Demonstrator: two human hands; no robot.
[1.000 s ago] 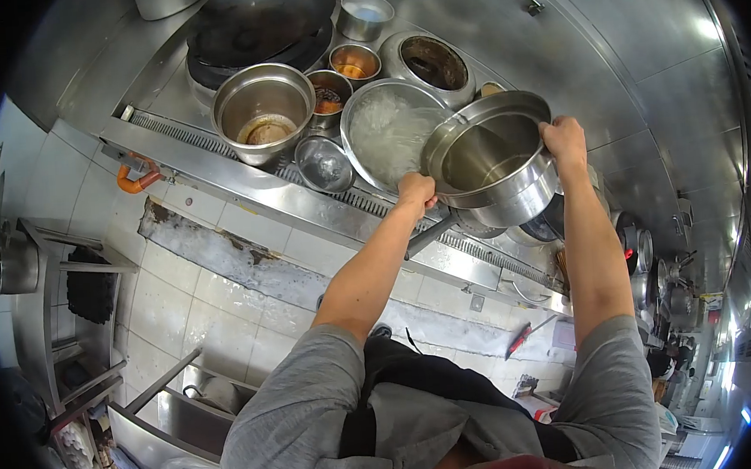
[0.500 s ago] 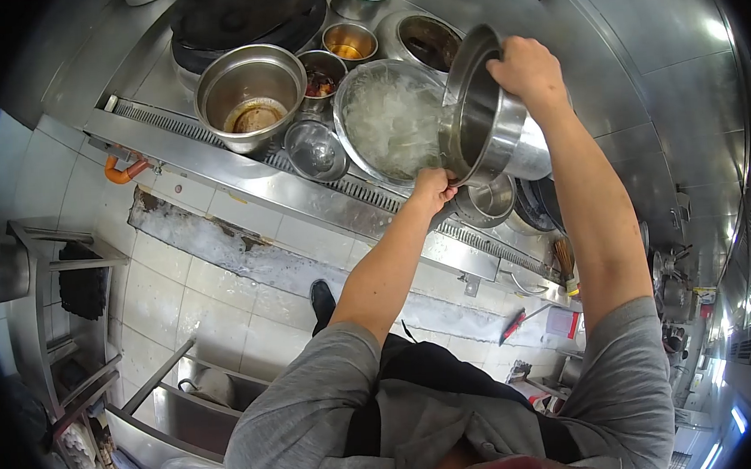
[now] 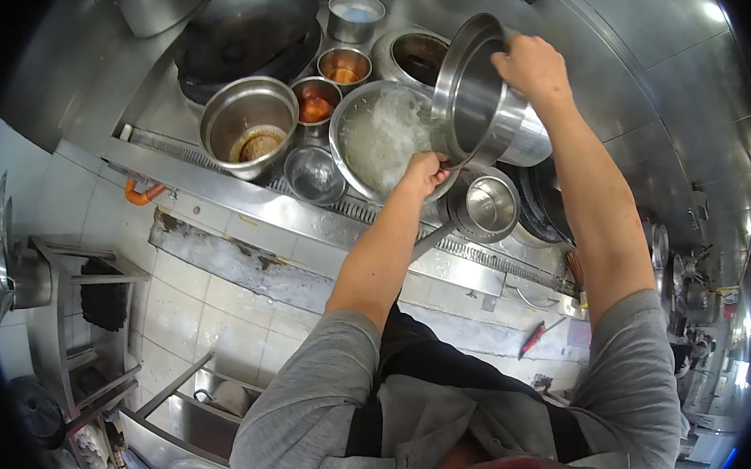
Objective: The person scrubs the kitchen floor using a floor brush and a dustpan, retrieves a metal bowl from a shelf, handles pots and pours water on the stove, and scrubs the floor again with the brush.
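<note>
Your left hand (image 3: 428,172) is closed on the near rim of the tilted pot (image 3: 489,98); your right hand (image 3: 535,68) is curled over its opposite rim. The pot's mouth is over the right edge of the bowl (image 3: 385,138) of cloudy liquid. The saucepan (image 3: 487,204) sits on the surface (image 3: 292,207), beside the bowl.

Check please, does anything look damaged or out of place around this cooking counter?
Yes: the floor strip before the counter looks worn, with dark, ragged edges beside pale tiles. On the tiles also lies a red object, too small to identify.
</note>
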